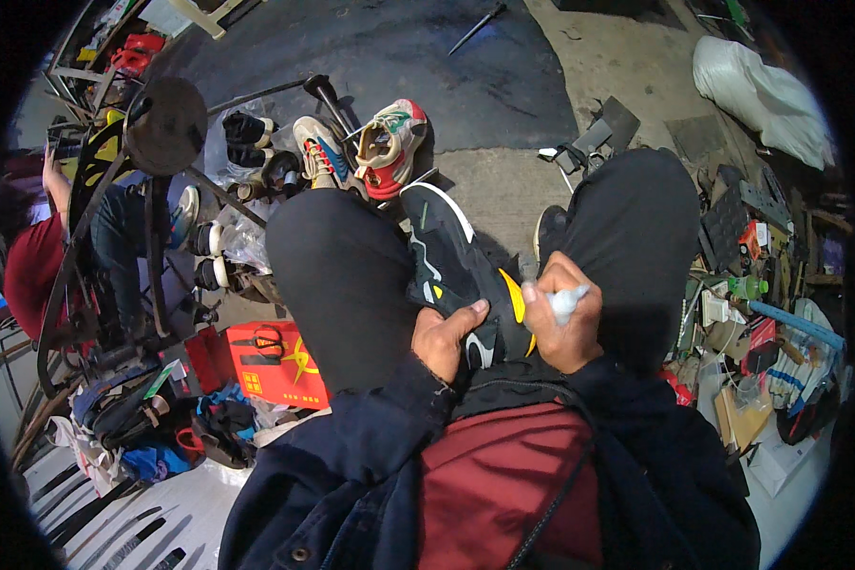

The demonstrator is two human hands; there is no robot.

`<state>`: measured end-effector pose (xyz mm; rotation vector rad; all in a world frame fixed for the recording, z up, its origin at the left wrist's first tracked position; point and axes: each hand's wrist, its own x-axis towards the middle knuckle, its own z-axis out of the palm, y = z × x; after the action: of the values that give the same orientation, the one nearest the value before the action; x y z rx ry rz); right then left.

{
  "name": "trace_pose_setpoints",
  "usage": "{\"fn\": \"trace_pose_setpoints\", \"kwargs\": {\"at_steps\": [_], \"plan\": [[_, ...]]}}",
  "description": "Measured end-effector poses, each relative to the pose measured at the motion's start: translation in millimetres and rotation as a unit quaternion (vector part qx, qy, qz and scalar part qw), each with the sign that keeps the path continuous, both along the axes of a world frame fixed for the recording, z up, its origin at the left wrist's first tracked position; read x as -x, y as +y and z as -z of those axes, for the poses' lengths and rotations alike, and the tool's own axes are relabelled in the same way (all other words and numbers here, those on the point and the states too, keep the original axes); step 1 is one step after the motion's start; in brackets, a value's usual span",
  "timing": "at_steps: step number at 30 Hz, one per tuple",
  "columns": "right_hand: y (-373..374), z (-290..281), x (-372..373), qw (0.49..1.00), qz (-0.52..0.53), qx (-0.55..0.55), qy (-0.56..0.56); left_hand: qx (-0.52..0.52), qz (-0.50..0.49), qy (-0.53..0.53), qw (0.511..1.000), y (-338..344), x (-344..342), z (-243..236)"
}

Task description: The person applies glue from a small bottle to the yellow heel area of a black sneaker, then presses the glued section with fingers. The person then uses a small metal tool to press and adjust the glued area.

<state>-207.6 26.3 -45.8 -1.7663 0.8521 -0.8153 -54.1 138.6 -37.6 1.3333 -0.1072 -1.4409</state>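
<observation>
A black sneaker (451, 256) with grey, white and yellow accents lies between my knees, its toe pointing away from me. My left hand (442, 342) grips its near left part, thumb on the upper. My right hand (565, 328) is closed around a small white object (568, 300), possibly a wad of cloth, beside the yellow edge of the shoe. The detail of what sits at the right fingertips is too small to make out.
Several loose shoes (389, 147) lie ahead-left near a metal stand (166, 123). A seated person (38, 275) in red is at left, above a red box (271, 375). A white sack (760, 100) and mixed clutter (769, 351) lie right. A dark mat (370, 47) is ahead.
</observation>
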Motion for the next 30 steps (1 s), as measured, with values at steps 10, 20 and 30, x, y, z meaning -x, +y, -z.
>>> {"fn": "trace_pose_setpoints", "kwargs": {"at_steps": [10, 20, 30], "plan": [[-2.8, 3.9, 0.6, 0.998, 0.024, -0.032, -0.04, -0.009, 0.0, -0.05, 0.999, 3.2, 2.5, 5.9], [1.1, -3.4, 4.5, 0.995, -0.097, 0.023, -0.016, 0.017, -0.03, -0.02, 0.999, -0.9, 2.6, 5.8], [-11.3, 17.9, -21.4, 1.0, 0.014, 0.021, -0.016, 0.031, -0.024, 0.009, 0.999, -2.0, 2.6, 14.7]]}}
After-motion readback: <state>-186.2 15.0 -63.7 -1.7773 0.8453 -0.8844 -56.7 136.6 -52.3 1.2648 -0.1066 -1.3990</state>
